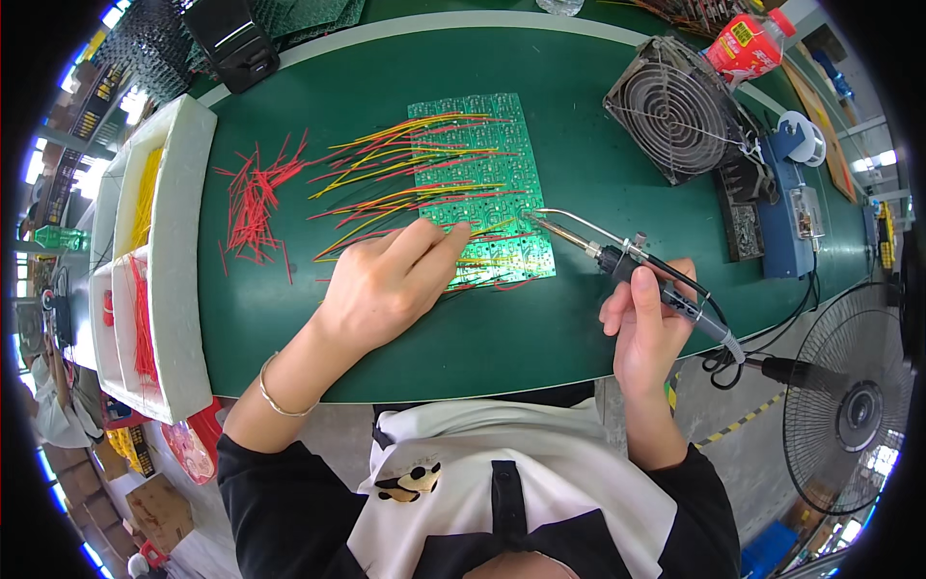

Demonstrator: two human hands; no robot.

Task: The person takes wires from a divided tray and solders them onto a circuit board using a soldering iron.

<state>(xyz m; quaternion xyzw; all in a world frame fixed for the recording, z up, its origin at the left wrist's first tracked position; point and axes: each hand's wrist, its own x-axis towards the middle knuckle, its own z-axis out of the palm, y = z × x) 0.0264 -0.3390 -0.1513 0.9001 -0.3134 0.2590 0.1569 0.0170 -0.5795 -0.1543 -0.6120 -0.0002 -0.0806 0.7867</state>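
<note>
A green circuit board panel (pixel 526 174) lies on the bench, with rows of red and yellow wires (pixel 386 198) reaching out over its left side. My left hand (pixel 391 280) is closed in a pinch over the panel's lower left part, on a thin wire whose colour I cannot make out for certain. In my right hand (pixel 648 323) is a soldering iron (pixel 617 262) with a thin curved metal tube clamped alongside. Its tip points left and sits at the panel's right part; whether it touches is too small to tell.
Loose red wires (pixel 256 198) are heaped to the left. A white foam box (pixel 193 241) with yellow and red wires stands at the left edge. At the right are a square fan (pixel 670 111), a red-labelled bottle (pixel 748 48), a blue solder-reel stand (pixel 786 203) and a floor fan (pixel 854 405).
</note>
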